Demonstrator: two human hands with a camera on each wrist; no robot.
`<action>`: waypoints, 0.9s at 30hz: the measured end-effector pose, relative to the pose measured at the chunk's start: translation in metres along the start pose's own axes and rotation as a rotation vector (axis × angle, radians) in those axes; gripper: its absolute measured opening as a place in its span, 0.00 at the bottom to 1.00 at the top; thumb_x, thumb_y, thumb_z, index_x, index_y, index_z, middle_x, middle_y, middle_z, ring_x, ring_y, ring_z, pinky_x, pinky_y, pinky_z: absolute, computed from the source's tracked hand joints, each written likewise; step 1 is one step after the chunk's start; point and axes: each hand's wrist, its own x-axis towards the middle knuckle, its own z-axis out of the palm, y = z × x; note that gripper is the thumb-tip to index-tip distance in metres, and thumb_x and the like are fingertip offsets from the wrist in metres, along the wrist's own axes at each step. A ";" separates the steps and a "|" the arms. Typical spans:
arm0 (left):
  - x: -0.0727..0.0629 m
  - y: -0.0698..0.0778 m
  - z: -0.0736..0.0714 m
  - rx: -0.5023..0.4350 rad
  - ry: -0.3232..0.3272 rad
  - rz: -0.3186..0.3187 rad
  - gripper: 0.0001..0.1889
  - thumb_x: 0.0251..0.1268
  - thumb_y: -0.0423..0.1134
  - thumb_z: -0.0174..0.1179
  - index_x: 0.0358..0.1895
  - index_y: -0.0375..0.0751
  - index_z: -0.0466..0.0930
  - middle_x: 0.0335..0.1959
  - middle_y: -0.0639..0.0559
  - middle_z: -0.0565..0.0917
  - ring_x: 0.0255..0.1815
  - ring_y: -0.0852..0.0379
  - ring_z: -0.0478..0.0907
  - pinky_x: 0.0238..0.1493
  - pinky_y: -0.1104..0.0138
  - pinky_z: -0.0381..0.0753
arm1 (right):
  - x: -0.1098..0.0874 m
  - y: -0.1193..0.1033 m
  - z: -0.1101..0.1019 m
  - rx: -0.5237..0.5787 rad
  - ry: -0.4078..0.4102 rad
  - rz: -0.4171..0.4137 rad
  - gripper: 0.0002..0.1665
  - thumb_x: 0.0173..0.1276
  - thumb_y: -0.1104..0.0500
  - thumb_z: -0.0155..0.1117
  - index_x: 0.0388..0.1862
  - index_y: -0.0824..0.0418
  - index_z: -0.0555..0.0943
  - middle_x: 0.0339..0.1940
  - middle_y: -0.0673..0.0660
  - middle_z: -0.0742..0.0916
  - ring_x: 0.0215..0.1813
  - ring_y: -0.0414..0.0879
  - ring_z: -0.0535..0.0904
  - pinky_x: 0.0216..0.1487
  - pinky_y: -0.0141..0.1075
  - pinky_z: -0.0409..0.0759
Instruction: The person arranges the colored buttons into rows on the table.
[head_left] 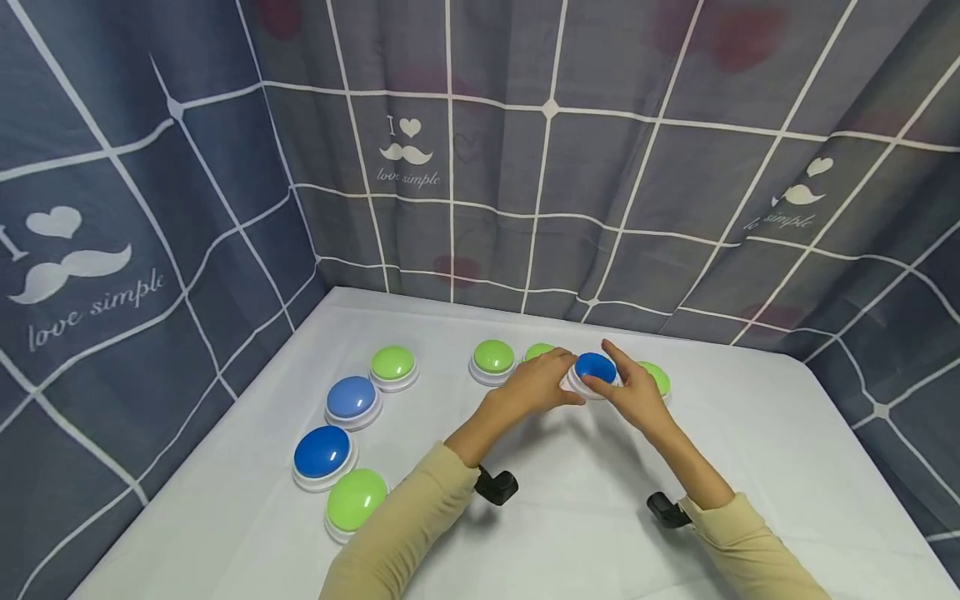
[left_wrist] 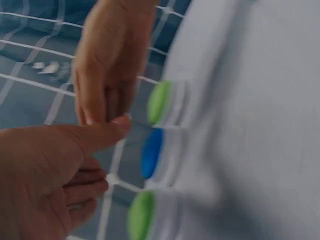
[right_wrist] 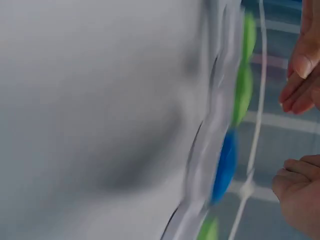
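A blue push button (head_left: 596, 367) with a white round base sits in the back row, between both hands. My left hand (head_left: 542, 383) is at its left side, and my right hand (head_left: 636, 396) is at its right with thumb and forefinger spread. In the left wrist view the blue button (left_wrist: 152, 154) stands on the table, and a gap shows between it and both hands. Fingers of neither hand close round it there. Behind the left hand a green button (head_left: 538, 351) is partly covered; another green button (head_left: 657, 377) is partly hidden by the right hand.
A green button (head_left: 493, 357) stands left of the hands. Down the left side are a green button (head_left: 392, 363), a light blue one (head_left: 352, 397), a dark blue one (head_left: 322, 452) and a green one (head_left: 356, 498) beside the left sleeve. Grey checked curtains (head_left: 495, 158) enclose the white table (head_left: 570, 533).
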 end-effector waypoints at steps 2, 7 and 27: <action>-0.022 -0.003 -0.012 -0.012 0.018 -0.042 0.37 0.61 0.54 0.69 0.69 0.38 0.71 0.68 0.48 0.72 0.68 0.53 0.70 0.63 0.61 0.73 | -0.001 -0.018 0.012 0.016 -0.026 -0.042 0.49 0.66 0.48 0.70 0.78 0.62 0.59 0.75 0.66 0.66 0.74 0.65 0.60 0.69 0.59 0.62; -0.090 -0.013 -0.038 -0.059 0.107 -0.118 0.39 0.57 0.49 0.73 0.68 0.35 0.70 0.68 0.44 0.72 0.67 0.49 0.70 0.64 0.57 0.72 | -0.008 -0.059 0.041 0.036 -0.091 -0.153 0.47 0.63 0.48 0.73 0.77 0.60 0.63 0.73 0.64 0.70 0.73 0.61 0.63 0.67 0.60 0.65; -0.308 -0.066 -0.031 -0.163 0.225 -0.646 0.45 0.48 0.48 0.78 0.68 0.28 0.68 0.66 0.30 0.70 0.66 0.32 0.68 0.59 0.38 0.70 | -0.048 -0.135 0.178 -0.109 -0.615 -0.410 0.53 0.56 0.45 0.78 0.75 0.62 0.66 0.73 0.56 0.71 0.75 0.49 0.63 0.73 0.40 0.60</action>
